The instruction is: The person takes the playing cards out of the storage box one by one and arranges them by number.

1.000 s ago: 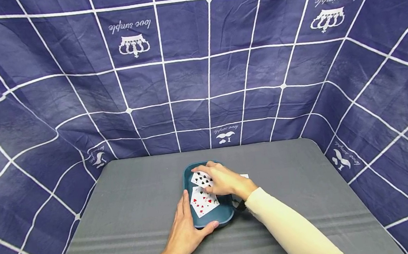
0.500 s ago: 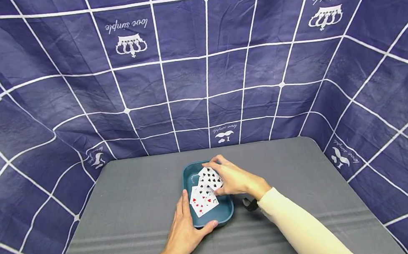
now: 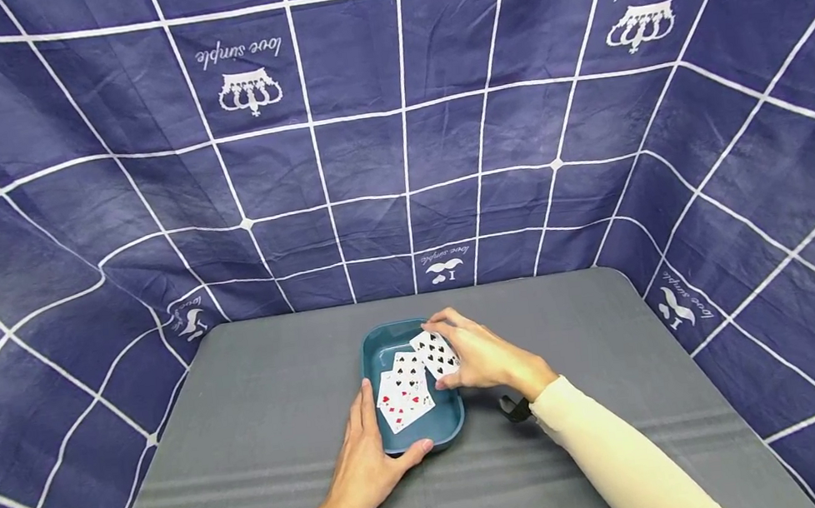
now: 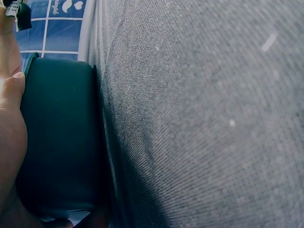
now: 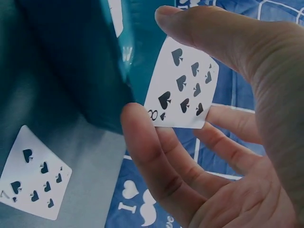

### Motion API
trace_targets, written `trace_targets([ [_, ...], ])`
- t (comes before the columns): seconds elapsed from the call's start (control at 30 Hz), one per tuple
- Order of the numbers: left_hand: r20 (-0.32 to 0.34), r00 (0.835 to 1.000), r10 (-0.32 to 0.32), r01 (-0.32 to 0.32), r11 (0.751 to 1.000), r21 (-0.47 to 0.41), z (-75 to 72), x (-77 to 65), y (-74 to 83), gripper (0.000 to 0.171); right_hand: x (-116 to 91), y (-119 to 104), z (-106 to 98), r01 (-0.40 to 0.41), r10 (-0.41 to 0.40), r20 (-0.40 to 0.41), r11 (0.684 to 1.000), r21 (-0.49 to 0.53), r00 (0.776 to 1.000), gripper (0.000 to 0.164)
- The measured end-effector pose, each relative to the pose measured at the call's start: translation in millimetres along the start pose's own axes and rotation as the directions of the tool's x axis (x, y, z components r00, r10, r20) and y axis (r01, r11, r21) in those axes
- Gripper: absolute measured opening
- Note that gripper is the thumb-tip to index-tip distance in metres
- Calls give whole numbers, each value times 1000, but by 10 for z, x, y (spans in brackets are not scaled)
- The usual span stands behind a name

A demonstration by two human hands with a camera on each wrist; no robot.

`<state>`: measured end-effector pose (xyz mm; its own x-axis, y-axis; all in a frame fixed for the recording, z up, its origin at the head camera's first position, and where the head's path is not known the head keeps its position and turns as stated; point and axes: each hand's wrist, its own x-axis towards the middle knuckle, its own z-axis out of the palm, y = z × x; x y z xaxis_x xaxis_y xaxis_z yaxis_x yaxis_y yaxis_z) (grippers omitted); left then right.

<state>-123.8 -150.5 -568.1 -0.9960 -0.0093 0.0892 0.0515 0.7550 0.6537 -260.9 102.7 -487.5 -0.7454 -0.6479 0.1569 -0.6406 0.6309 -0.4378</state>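
Note:
My right hand [image 3: 485, 354] pinches an eight of spades [image 5: 183, 88] between thumb and fingers, at the right rim of a blue-green tray [image 3: 438, 428]. Inside the tray lie overlapping playing cards: a spade card [image 3: 407, 368] and, nearer me, cards with red pips [image 3: 404, 409]. Against the tray's near left corner rests my left hand [image 3: 364, 464], straight fingers along the left wall and thumb along the near wall. The right wrist view shows a seven of spades [image 5: 35, 178] lying outside the tray; the right hand and forearm hide it in the head view.
The tray stands on a grey cloth-covered table [image 3: 266, 404]. A blue curtain [image 3: 366, 158] with white lines encloses the table's back and sides. A dark strap [image 3: 516, 408] shows at the right wrist.
My right hand has drawn the eight of spades rightward, from above the tray's middle to its right rim, uncovering the spade card below. The left hand stays at the tray's corner.

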Motion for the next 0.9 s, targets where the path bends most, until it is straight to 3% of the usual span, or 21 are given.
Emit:
trace_targets([
  [0.9, -33, 999, 20, -21, 1000, -12, -19, -37, 20, 147, -506, 211, 38, -135, 138, -59, 989, 57, 989, 82],
])
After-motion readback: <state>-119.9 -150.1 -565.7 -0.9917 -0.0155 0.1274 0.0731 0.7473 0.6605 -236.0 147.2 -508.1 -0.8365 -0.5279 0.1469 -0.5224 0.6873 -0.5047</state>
